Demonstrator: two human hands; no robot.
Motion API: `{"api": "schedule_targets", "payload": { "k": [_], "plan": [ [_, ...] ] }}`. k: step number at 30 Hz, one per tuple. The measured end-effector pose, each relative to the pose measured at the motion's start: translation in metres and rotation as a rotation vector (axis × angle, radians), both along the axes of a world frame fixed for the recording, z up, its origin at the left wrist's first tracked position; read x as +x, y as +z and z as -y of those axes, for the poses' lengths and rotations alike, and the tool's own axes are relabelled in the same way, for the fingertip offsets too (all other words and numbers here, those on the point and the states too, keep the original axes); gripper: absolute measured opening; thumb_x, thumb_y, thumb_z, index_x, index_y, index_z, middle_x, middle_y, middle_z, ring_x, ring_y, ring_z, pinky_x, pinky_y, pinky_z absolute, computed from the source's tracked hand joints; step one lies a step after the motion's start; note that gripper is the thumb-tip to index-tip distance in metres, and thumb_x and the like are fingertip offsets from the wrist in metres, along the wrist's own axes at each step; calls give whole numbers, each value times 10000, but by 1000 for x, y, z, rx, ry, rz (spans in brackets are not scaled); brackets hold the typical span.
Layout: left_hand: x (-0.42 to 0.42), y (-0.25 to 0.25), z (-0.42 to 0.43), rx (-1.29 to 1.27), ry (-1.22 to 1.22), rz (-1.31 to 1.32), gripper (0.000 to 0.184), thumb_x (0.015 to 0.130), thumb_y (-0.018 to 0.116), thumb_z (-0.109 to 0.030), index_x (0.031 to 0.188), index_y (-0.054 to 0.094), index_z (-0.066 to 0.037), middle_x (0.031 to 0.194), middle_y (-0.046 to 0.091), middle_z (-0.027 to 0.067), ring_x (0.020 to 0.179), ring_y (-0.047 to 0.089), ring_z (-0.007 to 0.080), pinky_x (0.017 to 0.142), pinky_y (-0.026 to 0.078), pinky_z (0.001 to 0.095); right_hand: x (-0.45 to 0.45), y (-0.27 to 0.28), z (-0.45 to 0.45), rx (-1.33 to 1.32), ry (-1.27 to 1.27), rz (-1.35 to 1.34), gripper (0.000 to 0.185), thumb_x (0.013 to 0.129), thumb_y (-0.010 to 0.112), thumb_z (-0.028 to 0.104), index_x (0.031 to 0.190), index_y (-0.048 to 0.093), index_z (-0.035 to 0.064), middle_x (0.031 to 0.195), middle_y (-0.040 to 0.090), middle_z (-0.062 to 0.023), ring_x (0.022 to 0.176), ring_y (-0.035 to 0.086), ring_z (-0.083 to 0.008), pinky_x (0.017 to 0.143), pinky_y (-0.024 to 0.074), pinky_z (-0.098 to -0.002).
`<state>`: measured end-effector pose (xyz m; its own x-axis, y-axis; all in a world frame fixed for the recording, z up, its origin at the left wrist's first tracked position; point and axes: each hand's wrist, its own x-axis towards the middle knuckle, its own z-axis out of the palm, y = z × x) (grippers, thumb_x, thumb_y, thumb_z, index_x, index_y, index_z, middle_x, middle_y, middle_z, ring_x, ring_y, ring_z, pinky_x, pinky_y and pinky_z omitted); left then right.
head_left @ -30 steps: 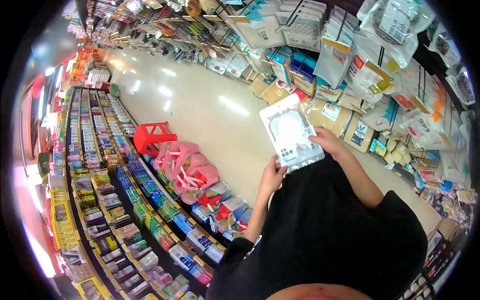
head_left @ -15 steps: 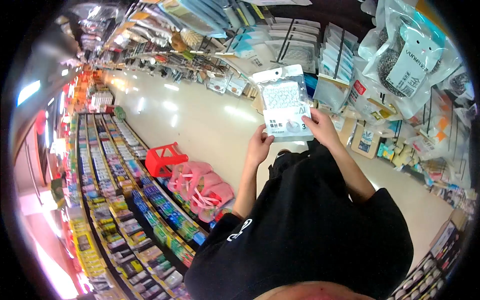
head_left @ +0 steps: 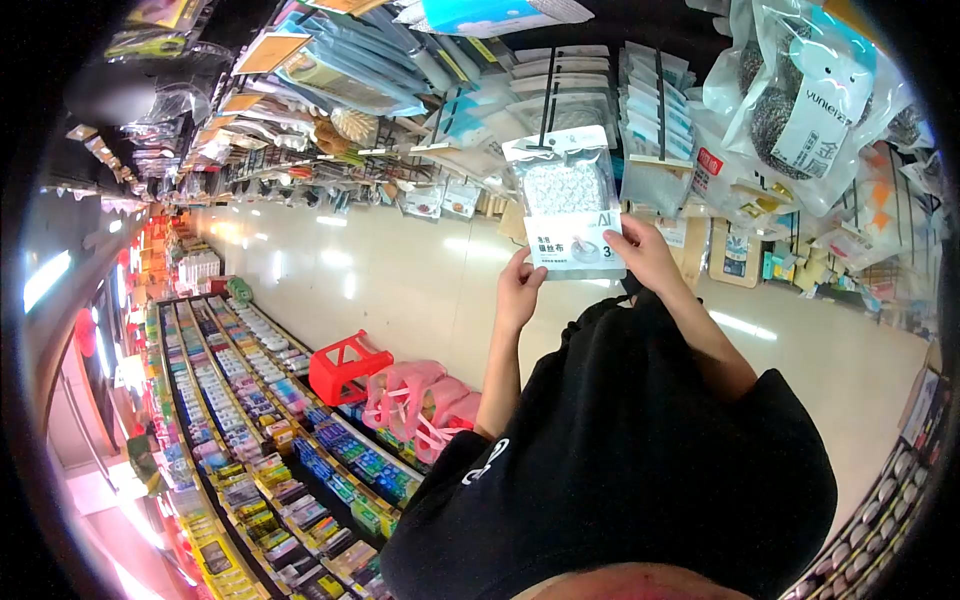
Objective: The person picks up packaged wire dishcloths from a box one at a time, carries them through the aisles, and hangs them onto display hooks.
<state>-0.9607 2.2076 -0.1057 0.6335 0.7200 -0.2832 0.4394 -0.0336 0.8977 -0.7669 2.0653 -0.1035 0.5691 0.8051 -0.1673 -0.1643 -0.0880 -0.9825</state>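
Note:
A white and clear package (head_left: 566,205) with dark printing and a pale patterned cloth inside is upright in front of my body, its printed face towards me. My left hand (head_left: 520,288) pinches its lower left corner. On the lower right edge, my right hand (head_left: 643,252) grips the same package with the thumb on its front. Just behind the top of the package, similar flat packs (head_left: 560,85) hang on dark hooks.
Hanging scourer bags (head_left: 815,110) fill the upper right. At the left, long shelves (head_left: 240,390) hold rows of small boxes. A red stool (head_left: 348,367) stands beside pink bags (head_left: 415,400) at the shelf end. The pale tiled floor (head_left: 420,290) runs between the displays.
The package was tilted and lower a second ago; now it is upright and nearer the hanging packs. Both hands moved with it. The view has shifted, bringing the hanging display lower in the frame.

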Motion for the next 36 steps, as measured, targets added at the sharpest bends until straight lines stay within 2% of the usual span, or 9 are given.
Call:
{"api": "schedule_targets", "payload": {
  "k": [5, 7, 12, 24, 29, 30, 31, 34, 36],
  "plan": [
    [5, 1, -9, -44, -11, 30, 433, 838, 595, -2, 1256, 484, 19, 667, 563, 4, 636, 484, 62, 598, 399, 222, 1, -9, -5, -44, -14, -18, 234, 898, 585, 131, 1077, 585, -20, 898, 631, -44, 776, 542, -82, 710, 441, -233],
    [7, 3, -12, -47, -2, -7, 436, 837, 601, -3, 1257, 485, 13, 678, 577, 3, 639, 491, 60, 599, 402, 217, 2, -12, -9, 52, -41, -43, 286, 874, 609, 153, 1118, 595, 4, 859, 646, -48, 701, 547, -93, 643, 452, -248],
    [9, 6, -20, -103, -12, 1, 426, 836, 606, -8, 1246, 495, 6, 689, 595, 7, 641, 504, 59, 599, 406, 210, 5, -18, -14, 18, -24, 14, 293, 865, 618, 160, 1115, 599, 7, 862, 648, -34, 693, 538, -91, 635, 448, -248],
    [27, -10, -45, -107, -34, 36, 336, 855, 592, -38, 1178, 528, 28, 680, 585, -2, 629, 502, 51, 588, 396, 204, 16, -33, -36, 36, -111, -61, 273, 862, 628, 188, 1063, 621, 4, 841, 640, -39, 700, 532, -79, 627, 427, -236],
    [57, -26, -61, -194, 27, 167, 335, 859, 576, -39, 1179, 516, 41, 689, 608, 14, 646, 561, 85, 624, 437, 208, 34, -33, -54, -9, -184, -86, 260, 864, 626, 219, 1012, 637, 6, 817, 636, -36, 697, 534, -77, 621, 420, -239],
    [61, -26, -65, -225, 12, 156, 378, 859, 572, -38, 1221, 479, 23, 811, 641, 58, 736, 597, 112, 668, 469, 233, 37, -39, -59, -15, -236, -80, 260, 862, 628, 229, 992, 639, 4, 812, 636, -35, 697, 537, -82, 624, 426, -243],
    [66, -32, -68, -224, 8, 164, 378, 859, 572, -38, 1221, 479, 23, 811, 641, 58, 736, 597, 112, 668, 469, 233, 41, -48, -65, -20, -288, -75, 263, 860, 631, 240, 973, 640, 3, 807, 637, -34, 698, 539, -86, 627, 432, -248],
    [76, -75, -78, -105, 136, 217, 588, 849, 602, -101, 1346, 304, -2, 1076, 592, 127, 915, 580, 164, 695, 510, 276, 45, -91, -80, -56, -301, -39, 286, 853, 647, 269, 947, 638, -1, 804, 634, -35, 717, 555, -98, 646, 441, -249],
    [61, -153, -87, -28, 151, 121, 595, 834, 616, -110, 1346, 323, -37, 1028, 603, 98, 872, 588, 146, 670, 497, 260, 43, -114, -81, -187, -273, 66, 358, 819, 682, 332, 951, 638, 3, 818, 637, -48, 742, 564, -121, 675, 444, -262]
  ]
}}
